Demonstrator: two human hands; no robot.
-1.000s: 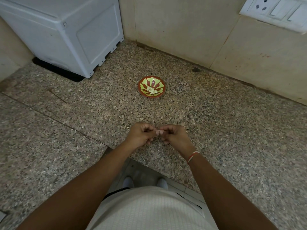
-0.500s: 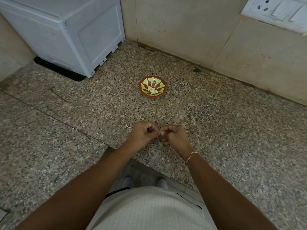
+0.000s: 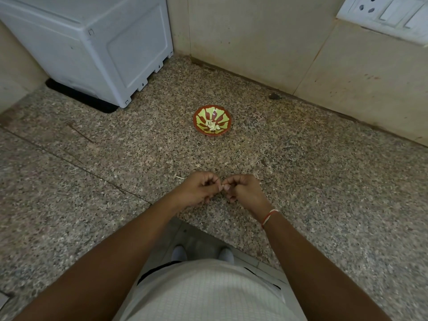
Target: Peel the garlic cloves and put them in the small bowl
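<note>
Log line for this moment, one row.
phase: peeling | left hand and right hand: pinching garlic clove together | small bowl: holds peeled cloves

No readable text, label or number seems visible anywhere.

I stand at a speckled granite counter point(image 3: 324, 181) meeting beige tiled walls point(image 3: 254, 38). A white plastic appliance point(image 3: 92, 42) sits in the left corner on a black mat point(image 3: 76, 96); a white switchboard point(image 3: 389, 17) is mounted upper right.
</note>
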